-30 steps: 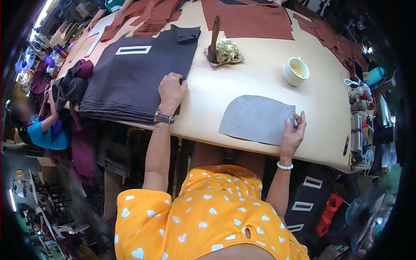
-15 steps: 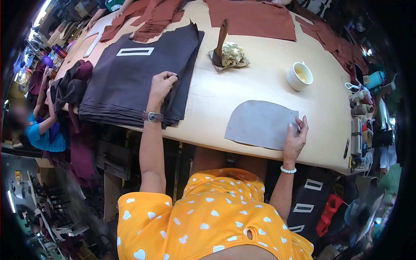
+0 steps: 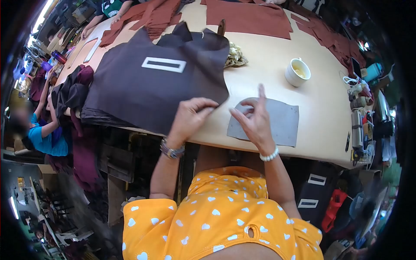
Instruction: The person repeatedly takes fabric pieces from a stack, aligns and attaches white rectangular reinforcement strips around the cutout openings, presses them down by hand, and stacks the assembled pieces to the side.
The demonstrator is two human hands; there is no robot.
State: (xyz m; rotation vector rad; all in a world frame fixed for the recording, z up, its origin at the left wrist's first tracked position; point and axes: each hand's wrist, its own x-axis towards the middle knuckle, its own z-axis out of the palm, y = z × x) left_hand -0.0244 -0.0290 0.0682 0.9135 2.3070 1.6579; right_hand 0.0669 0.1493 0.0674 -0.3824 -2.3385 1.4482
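Observation:
My left hand (image 3: pixel 190 119) is closed, its thumb and fingers pinching the near right corner of a dark fabric panel (image 3: pixel 125 82). The panel carries a pale rectangular frame (image 3: pixel 164 64) and is partly raised, its right side curving over the table. Beneath it lies a stack of similar dark panels (image 3: pixel 99 118). Over the left part of a flat grey sheet (image 3: pixel 284 123) with a rounded outline hovers my right hand (image 3: pixel 256 123). Its fingers are apart, one pointing away from me, and nothing shows in them.
A white cup (image 3: pixel 297 74) with yellowish contents stands right of a crumpled pale lump (image 3: pixel 235 57) and a brush handle (image 3: pixel 222 27). Rust-coloured sheets (image 3: pixel 251 19) lie at the back. One person in blue (image 3: pixel 47 134) is at left; another person's hand (image 3: pixel 115 19) is at far left.
My left hand has drawn the top dark panel rightward and towards me, partly covering the brush and lump. My right hand has moved left from the grey sheet's right edge.

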